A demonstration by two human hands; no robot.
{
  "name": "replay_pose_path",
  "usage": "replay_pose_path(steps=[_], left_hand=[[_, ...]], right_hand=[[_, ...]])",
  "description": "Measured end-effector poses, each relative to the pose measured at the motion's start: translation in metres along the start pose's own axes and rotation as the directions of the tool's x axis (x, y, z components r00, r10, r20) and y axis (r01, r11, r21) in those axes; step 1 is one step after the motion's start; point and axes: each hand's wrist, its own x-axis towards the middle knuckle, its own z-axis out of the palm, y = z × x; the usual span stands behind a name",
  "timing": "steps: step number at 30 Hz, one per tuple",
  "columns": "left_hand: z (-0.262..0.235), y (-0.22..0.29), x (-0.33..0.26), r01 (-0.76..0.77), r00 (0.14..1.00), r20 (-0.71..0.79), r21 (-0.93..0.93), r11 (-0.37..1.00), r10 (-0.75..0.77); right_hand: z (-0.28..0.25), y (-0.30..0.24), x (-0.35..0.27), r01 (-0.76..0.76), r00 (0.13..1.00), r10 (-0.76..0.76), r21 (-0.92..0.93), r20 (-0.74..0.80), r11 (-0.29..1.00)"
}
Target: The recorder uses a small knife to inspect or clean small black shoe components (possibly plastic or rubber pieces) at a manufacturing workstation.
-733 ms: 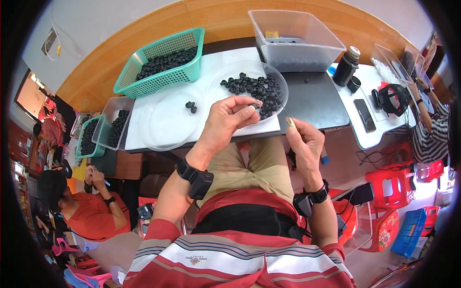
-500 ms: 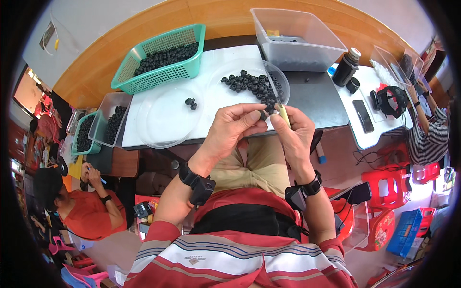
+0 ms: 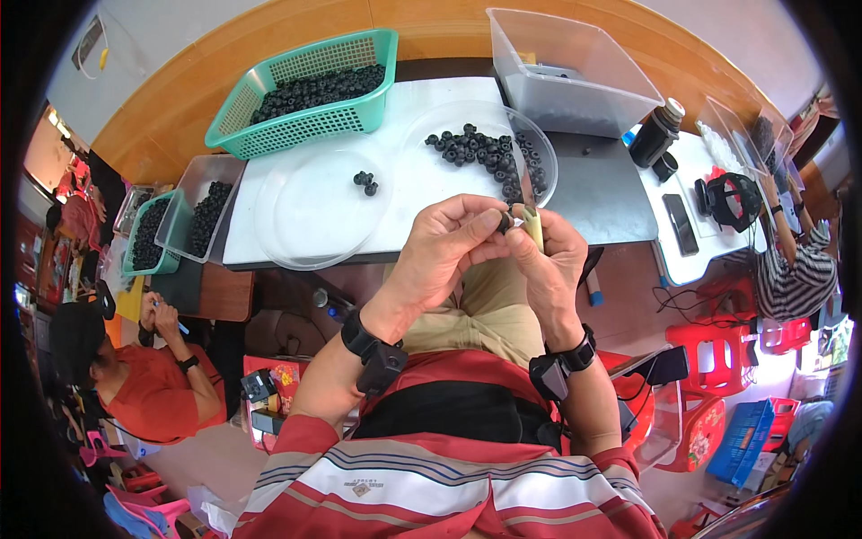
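Note:
My left hand point(image 3: 449, 235) pinches a small round black part point(image 3: 505, 221) between thumb and fingertips. In my right hand point(image 3: 549, 256) is a thin-bladed knife point(image 3: 533, 226) with a pale yellow handle, its blade pointing away from me. Both hands meet at the near edge of the table, and the right thumb rests close to the black part. Just beyond them, a shallow clear round tray point(image 3: 549, 157) holds many similar black parts point(image 3: 485, 148). To its left, another clear round tray point(image 3: 296, 211) has a few black parts point(image 3: 365, 183) on it.
A green basket point(image 3: 355, 117) of black parts stands at the back left, with a clear bin point(image 3: 575, 76) back right. Further left are a clear box point(image 3: 184, 234) and small green basket point(image 3: 169, 260). A thermos point(image 3: 654, 135) and phone point(image 3: 680, 225) lie right. Co-workers sit both sides.
My view has shifted slightly, so the table and trays sit a little differently. The black part and knife stay in my hands, with the knife handle now more upright.

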Motion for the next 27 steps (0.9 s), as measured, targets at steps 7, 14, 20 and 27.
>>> replay_pose_path(steps=[7, 14, 20, 27], left_hand=[[0.004, 0.006, -0.006, 0.061, 0.998, 0.020, -0.080, 0.995, -0.059], [-0.005, 0.002, -0.006, 0.026, 0.999, 0.023, -0.113, 0.993, -0.024], [-0.006, 0.003, -0.006, 0.020, 0.998, -0.061, -0.091, 0.996, -0.025], [-0.009, 0.000, -0.004, -0.034, 0.997, -0.076, -0.068, 0.997, 0.029]], right_hand=[[0.003, 0.015, 0.002, 0.096, 0.995, -0.098, -0.131, -0.005, 0.987], [0.001, 0.017, -0.001, 0.080, 0.996, -0.086, -0.275, -0.012, 0.958], [-0.004, 0.003, -0.008, 0.110, 0.994, -0.108, -0.445, 0.029, 0.889], [-0.015, -0.004, -0.008, 0.209, 0.978, -0.160, -0.604, 0.135, 0.769]])
